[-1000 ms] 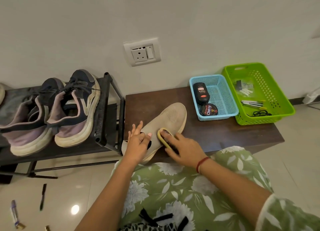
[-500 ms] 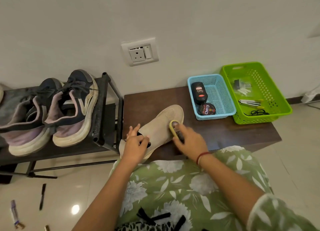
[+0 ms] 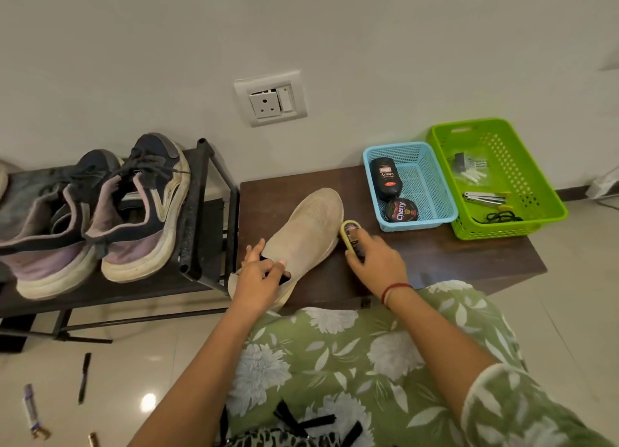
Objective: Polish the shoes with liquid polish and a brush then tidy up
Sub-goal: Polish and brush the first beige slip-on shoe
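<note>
Grip: left hand point(image 3: 259, 284) pinches collar of beige knit shoe point(image 3: 308, 232); right hand point(image 3: 375, 262) curled round yellow-backed brush point(image 3: 350, 234) just beside its toe, bristle contact unclear | shoe at front-left corner of wooden bench point(image 3: 452, 262) | looks light, soft; knit will likely dent, so brace at heel.

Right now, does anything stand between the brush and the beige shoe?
Nothing visible does. The right hand holds the brush directly beside the toe end of the beige shoe, with no other thing between them. The left hand grips the shoe at its heel opening, away from the brush.
</note>
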Demonstrator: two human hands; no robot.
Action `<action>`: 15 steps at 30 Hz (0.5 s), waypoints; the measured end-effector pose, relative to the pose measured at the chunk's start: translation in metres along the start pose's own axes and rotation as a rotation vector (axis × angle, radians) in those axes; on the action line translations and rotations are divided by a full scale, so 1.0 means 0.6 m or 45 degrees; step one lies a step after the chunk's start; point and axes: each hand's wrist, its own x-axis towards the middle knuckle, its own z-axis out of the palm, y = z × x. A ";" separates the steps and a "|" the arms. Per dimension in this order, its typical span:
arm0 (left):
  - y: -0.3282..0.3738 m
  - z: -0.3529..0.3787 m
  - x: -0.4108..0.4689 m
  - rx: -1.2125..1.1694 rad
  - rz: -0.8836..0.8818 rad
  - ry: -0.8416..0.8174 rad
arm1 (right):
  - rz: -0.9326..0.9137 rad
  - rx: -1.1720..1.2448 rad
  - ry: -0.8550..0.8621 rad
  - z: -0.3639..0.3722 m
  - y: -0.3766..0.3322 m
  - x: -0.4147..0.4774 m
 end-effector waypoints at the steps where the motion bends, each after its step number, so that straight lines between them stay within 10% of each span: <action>1: 0.003 0.001 -0.002 -0.014 -0.006 0.003 | -0.057 0.074 0.004 0.000 -0.004 -0.007; 4: 0.009 0.009 0.000 0.020 0.020 -0.031 | -0.410 0.123 -0.166 0.025 -0.033 -0.042; 8: 0.011 0.015 0.004 0.031 0.034 -0.052 | 0.012 -0.044 -0.086 0.010 0.000 0.014; 13: 0.002 0.002 0.004 -0.015 0.029 -0.053 | -0.479 -0.001 -0.201 0.037 -0.049 -0.070; 15: 0.005 0.003 0.000 0.008 0.026 -0.066 | -0.315 -0.091 -0.144 0.023 -0.034 -0.037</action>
